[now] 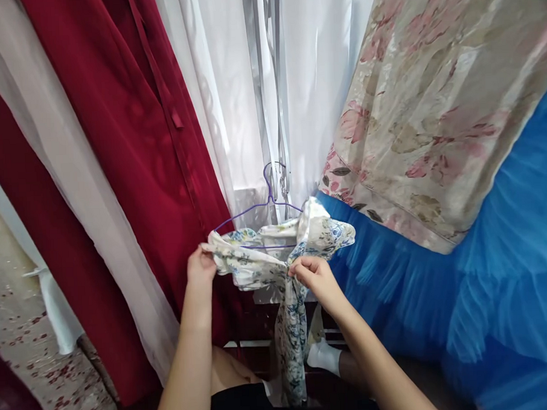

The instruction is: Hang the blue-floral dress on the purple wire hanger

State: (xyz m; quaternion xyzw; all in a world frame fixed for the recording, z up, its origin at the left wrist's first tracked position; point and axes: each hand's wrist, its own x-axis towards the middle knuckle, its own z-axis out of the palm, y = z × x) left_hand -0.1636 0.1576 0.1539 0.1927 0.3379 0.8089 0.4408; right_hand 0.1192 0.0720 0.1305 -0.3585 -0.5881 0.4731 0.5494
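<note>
A white garment with a blue and green floral print (253, 269) hangs on a purple wire hanger (246, 211) in the middle of the view. Its long narrow lower part drops down toward my lap. My left hand (200, 265) is closed on the garment's left shoulder edge. At the gathered front, my right hand (311, 270) pinches the cloth between thumb and fingers. The hanger's hook meets some white straps (269, 108) that hang from above; whether it is hooked on them I cannot tell.
Dark red cloth (129, 126) and pale drapes hang on the left. To the right are a beige dress with pink flowers (415, 138) and a ruffled blue tulle skirt (494, 280). White curtain fabric (317, 76) is behind. A foot in a white sock (324, 356) shows below.
</note>
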